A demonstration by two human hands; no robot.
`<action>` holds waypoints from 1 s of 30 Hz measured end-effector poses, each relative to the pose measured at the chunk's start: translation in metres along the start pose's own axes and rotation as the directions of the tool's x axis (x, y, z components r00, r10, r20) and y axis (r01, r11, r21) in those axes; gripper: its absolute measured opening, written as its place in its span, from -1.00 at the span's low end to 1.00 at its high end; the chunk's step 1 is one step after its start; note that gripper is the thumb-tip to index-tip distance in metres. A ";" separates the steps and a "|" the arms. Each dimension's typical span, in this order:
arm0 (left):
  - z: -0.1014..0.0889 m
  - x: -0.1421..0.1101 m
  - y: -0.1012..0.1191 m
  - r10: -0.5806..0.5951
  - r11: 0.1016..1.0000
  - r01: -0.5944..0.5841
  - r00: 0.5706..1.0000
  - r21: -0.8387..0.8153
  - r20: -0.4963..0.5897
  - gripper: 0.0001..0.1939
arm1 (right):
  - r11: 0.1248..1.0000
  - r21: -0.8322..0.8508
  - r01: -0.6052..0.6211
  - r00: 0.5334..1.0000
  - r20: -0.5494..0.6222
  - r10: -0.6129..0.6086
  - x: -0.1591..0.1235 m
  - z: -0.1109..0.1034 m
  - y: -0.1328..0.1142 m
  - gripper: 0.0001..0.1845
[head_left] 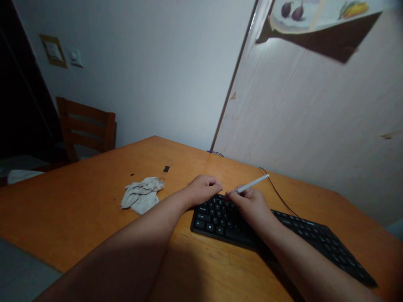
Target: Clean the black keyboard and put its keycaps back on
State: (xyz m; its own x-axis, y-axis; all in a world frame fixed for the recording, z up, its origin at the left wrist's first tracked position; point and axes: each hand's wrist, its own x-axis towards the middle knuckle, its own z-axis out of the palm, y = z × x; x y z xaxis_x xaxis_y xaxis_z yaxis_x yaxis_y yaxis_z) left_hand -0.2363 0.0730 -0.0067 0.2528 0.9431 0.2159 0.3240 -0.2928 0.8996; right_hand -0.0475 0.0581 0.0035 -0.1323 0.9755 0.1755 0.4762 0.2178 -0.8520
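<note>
A black keyboard [317, 237] lies on the orange wooden table [78, 214], its cable running back toward the wall. My right hand [252, 205] rests over the keyboard's left keys, pinching a thin white stick [253, 183] that points up and to the right. My left hand [203, 188] is curled into a loose fist at the keyboard's far left corner, touching its edge; what it holds, if anything, is hidden.
A crumpled grey-white cloth [141, 195] lies left of my hands, with a small black binder clip [166, 168] beyond it. A wooden chair [86, 128] stands at the table's far left. A pale wood-grain panel [315, 117] rises behind the table.
</note>
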 end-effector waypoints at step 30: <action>-0.002 0.002 -0.009 -0.033 0.999 0.033 0.999 -0.018 0.022 -0.74 | 0.931 -0.224 0.289 0.957 0.083 -0.278 0.001 -0.010 -0.006 -0.85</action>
State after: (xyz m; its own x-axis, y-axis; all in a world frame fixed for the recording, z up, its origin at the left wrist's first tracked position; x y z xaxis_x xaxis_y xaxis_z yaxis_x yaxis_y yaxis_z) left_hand -0.2400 0.0780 -0.0135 0.2623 0.9484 0.1780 0.3160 -0.2588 0.9128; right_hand -0.0416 0.0575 0.0139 -0.3307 0.8708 0.3637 0.5994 0.4915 -0.6318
